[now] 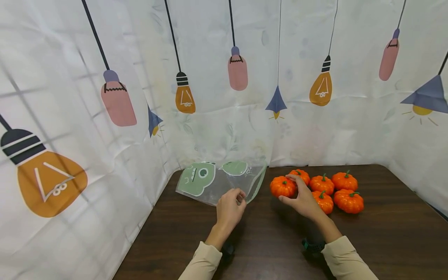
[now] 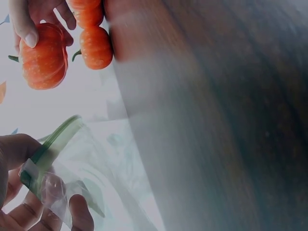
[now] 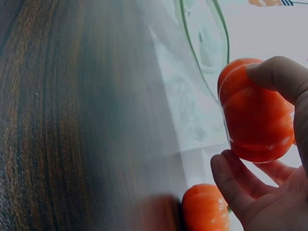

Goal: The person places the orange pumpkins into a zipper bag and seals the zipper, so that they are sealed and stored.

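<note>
Plastic bag [image 1: 219, 182] near far-left corner of counter [image 1: 266, 241]: left hand [image 1: 230, 206] pinches green rim [image 2: 65, 132], apparently to spread it; right hand [image 1: 302, 198] clamps fingers [image 3: 231, 180] around leftmost pumpkin [image 1: 282, 186], presumably steadying it.

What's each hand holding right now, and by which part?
Left hand: the clear bag, by its green rim. Right hand: an orange pumpkin, by its sides, between thumb and fingers.

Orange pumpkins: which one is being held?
The leftmost pumpkin in the head view: the right hand grips it, while the other five sit on the table.
</note>
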### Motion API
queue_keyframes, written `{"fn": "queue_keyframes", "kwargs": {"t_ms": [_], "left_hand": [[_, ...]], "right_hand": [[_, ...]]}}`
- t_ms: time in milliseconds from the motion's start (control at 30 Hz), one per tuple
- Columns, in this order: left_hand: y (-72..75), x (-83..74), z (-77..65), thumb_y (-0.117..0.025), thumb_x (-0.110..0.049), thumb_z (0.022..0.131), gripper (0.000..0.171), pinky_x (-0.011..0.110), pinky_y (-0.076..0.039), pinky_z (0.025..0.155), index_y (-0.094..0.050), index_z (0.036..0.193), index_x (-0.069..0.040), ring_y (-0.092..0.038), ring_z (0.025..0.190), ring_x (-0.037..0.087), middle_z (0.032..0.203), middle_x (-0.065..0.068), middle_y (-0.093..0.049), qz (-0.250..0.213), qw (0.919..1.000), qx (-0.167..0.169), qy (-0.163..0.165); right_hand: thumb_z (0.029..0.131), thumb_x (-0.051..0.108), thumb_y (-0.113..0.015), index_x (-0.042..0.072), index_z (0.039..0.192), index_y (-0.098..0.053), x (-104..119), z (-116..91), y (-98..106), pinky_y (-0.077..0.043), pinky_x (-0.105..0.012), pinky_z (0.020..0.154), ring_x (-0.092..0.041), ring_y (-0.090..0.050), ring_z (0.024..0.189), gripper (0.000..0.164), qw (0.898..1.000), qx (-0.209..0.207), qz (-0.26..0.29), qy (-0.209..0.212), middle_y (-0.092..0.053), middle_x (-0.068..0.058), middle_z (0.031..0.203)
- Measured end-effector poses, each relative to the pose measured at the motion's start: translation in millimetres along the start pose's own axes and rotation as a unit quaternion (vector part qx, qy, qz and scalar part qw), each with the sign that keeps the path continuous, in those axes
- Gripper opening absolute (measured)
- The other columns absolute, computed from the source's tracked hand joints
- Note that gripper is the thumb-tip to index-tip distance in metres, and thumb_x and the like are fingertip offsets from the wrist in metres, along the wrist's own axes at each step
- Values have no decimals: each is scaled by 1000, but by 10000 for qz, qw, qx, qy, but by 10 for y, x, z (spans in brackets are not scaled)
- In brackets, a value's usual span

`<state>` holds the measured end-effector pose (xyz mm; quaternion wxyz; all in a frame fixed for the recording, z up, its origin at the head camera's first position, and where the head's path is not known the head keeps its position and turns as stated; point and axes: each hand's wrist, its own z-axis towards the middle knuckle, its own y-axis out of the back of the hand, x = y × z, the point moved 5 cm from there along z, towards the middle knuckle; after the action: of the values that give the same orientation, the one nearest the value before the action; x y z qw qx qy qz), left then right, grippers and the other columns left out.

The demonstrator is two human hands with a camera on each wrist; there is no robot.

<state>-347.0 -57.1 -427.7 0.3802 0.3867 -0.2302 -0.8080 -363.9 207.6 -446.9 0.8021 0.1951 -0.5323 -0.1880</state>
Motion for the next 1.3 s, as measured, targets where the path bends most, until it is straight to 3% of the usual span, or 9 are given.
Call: {"fn": "queue_keyframes", "kwargs": {"t_ms": [533,1133,1300], "left_hand": [[-13,-13,-46,-75,-5,75,18,27,-43,60,-68,79,-21,-54,63,9,72,-6,-59,-161,9997,109,114],[-41,-145,-37,-75,-5,74,20,24,-42,61,-67,82,-21,-51,64,6,73,-7,-58,-266,9984,329,-380],[-62,-169,-46,-76,-5,74,20,22,-42,61,-66,83,-21,-50,64,6,74,-7,-58,-303,9975,414,-486]], "right_hand": [[87,30,-82,11,149,-40,34,-43,-52,-47,-59,105,-36,-55,126,77,9999,67,97,15,-48,-18,149],[86,31,-83,12,149,-40,130,-4,-124,-50,-52,102,-32,-58,122,79,9996,170,176,163,-51,-16,148],[85,33,-84,12,149,-40,126,-7,-152,-53,-43,97,-29,-61,115,81,9998,166,51,111,-52,-16,146]]}}
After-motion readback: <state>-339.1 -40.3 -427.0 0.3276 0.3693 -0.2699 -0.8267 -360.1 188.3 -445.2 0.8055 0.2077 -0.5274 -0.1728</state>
